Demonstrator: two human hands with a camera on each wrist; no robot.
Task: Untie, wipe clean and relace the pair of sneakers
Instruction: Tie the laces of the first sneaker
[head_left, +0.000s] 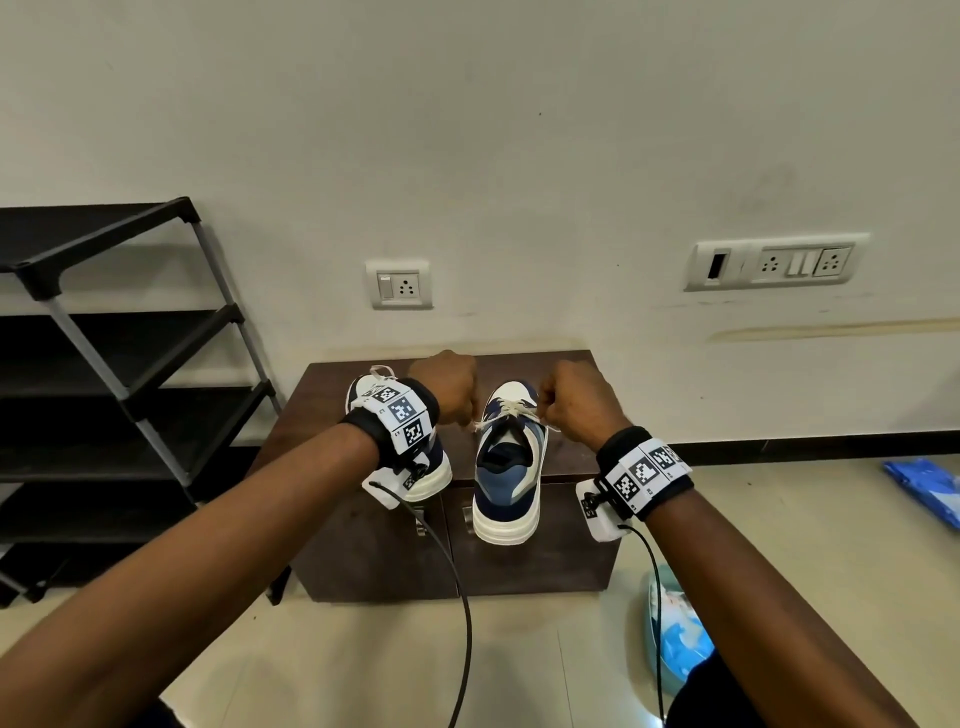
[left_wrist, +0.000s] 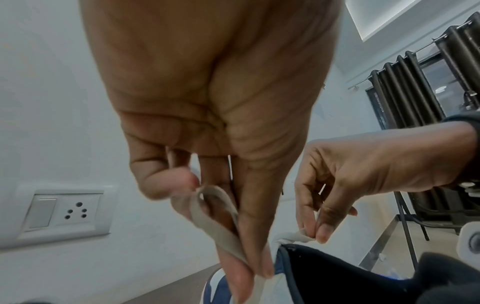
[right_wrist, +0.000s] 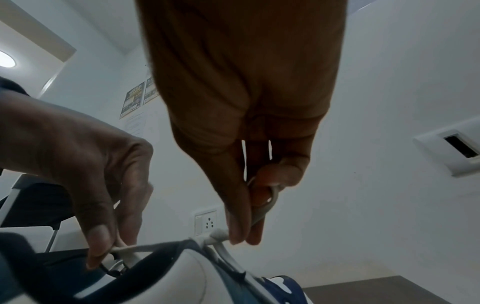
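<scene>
Two white, blue and navy sneakers stand on a dark brown cabinet (head_left: 566, 369), toes toward the wall. My left wrist hides much of the left sneaker (head_left: 431, 467). Over the right sneaker (head_left: 511, 478) both hands pull its cream lace (head_left: 511, 413) sideways at the top eyelets. My left hand (head_left: 467, 418) pinches a loop of the lace (left_wrist: 221, 222) between thumb and fingers (left_wrist: 249, 273). My right hand (head_left: 545, 415) pinches the other loop (right_wrist: 262, 209) just above the knot (right_wrist: 218, 236). The sneaker's dark collar (left_wrist: 324, 267) opens below.
A black shoe rack (head_left: 104, 364) stands left of the cabinet. Wall sockets (head_left: 399, 285) sit on the wall behind. On the floor at the right lie a blue packet (head_left: 924, 488) and a light blue pack (head_left: 675, 639). Black cables hang from both wrists.
</scene>
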